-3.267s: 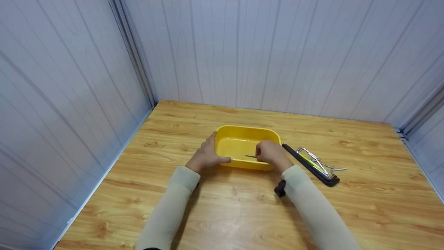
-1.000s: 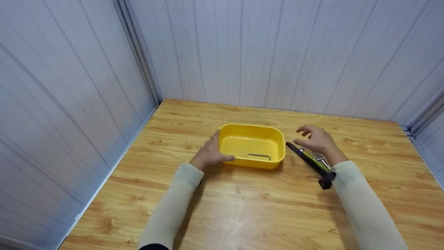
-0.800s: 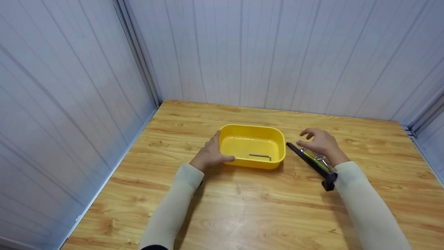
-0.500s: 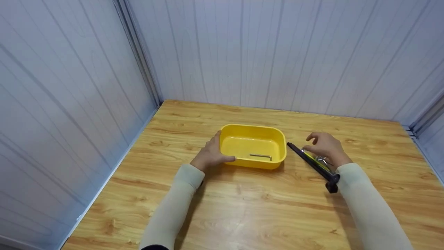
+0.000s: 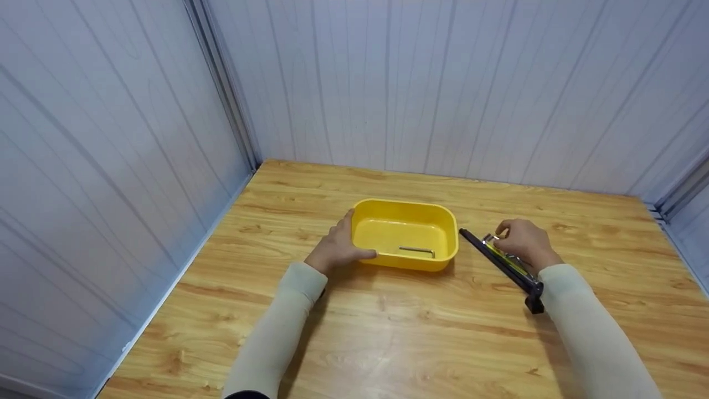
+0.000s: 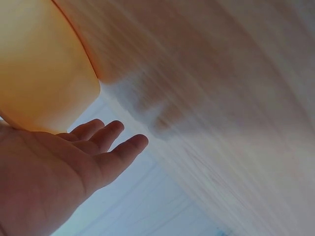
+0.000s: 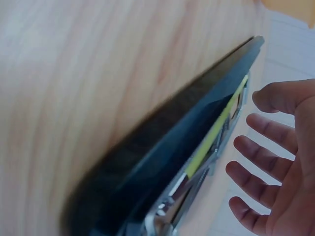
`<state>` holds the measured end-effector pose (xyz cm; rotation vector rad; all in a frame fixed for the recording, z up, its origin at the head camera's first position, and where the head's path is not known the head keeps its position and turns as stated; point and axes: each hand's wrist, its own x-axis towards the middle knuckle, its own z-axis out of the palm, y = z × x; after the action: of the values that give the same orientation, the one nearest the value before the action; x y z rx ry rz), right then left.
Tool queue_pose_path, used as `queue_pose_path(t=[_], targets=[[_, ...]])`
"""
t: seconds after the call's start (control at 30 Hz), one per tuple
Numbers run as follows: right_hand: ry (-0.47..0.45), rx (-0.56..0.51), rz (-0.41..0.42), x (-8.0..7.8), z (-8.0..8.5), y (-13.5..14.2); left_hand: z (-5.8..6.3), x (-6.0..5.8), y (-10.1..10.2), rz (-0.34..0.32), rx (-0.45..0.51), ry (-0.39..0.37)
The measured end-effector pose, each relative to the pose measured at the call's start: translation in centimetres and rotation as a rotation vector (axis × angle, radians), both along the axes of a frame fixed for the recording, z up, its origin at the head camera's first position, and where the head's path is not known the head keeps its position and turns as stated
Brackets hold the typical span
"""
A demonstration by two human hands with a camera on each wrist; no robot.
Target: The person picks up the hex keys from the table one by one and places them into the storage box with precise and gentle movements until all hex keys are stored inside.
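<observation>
Yellow bin: centre of head frame, on wood table (image 5: 382, 332); yellow bin (image 5: 410, 264) has one L-shaped key (image 5: 416, 250) in it, lower right of its floor.
Left hand (image 5: 334, 248): at bin's left end, thumb on near rim, fingers spread along the wall.
Right hand (image 5: 525, 241): right of centre, over silver keys (image 5: 488, 239) beside black bar (image 5: 493, 257).
Right fingers: curled, apart in wrist view; can't tell if pinching a key.

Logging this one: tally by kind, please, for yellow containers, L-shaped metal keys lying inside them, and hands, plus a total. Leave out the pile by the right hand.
Yellow container: 1
L-shaped metal key inside it: 1
Hands: 2 (left hand, right hand)
Total: 4
</observation>
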<state>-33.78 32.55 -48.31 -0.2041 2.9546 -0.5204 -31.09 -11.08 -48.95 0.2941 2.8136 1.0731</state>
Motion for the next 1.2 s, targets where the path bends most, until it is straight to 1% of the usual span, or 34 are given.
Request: queue_pose_path(t=[0.13, 0.3, 0.4, 0.5, 0.73, 0.93, 1.1, 1.2], targets=[[0.018, -0.003, -0.006, 0.1, -0.5, -0.1, 0.0, 0.0, 0.0, -0.004, 0.007, 0.006], [-0.003, -0.016, -0.016, 0.1, -1.3, -0.2, 0.0, 0.3, -0.1, -0.019, 0.023, -0.021], [-0.004, -0.03, -0.021, 0.0, -1.5, -0.3, 0.0, 0.2, -0.1, -0.019, 0.037, -0.016], [0.002, -0.038, -0.034, -0.3, -1.5, -0.3, 0.0, 0.1, 0.0, -0.016, 0.039, -0.005], [0.019, -0.049, -0.035, -0.7, -1.3, -0.1, 0.0, 0.0, 0.0, -0.008, 0.023, -0.012], [0.036, -0.069, -0.044, -0.5, -1.3, 0.0, 0.0, 0.1, 0.0, -0.005, 0.026, -0.02], [0.035, -0.048, -0.037, -0.5, -1.3, -0.1, 0.0, 0.1, 0.0, -0.013, 0.028, -0.009], [0.052, -0.025, -0.033, -0.5, -1.2, -0.1, 0.0, 0.0, 0.0, -0.024, 0.042, 0.003]])
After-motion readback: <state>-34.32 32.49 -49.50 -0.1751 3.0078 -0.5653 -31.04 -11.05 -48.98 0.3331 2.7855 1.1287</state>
